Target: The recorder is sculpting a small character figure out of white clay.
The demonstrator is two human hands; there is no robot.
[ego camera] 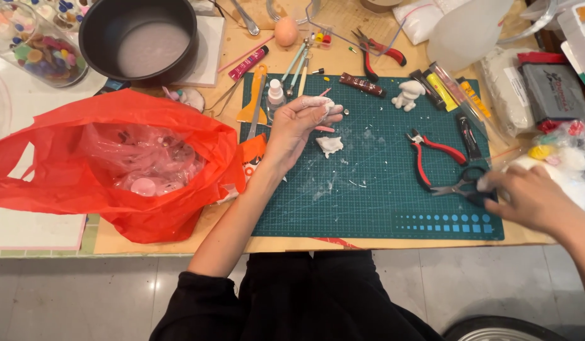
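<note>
An orange plastic bag (109,158) fills the left of the tabletop (179,243), a black pot (139,38) sits at upper left, and red-handled pliers (431,155) lie on the green cutting mat (368,189). Mid-frame, the left hand (298,123) pinches a white clay lump (328,108) in its fingertips — another white clay piece (330,146) lies just below. At right, the blurred right hand (526,196) touches the black scissors (459,184) — its grip cannot be told.

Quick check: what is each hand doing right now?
Left hand: closed on a small white clay piece.
Right hand: blurred, at the black scissors; grip cannot be told.
</note>
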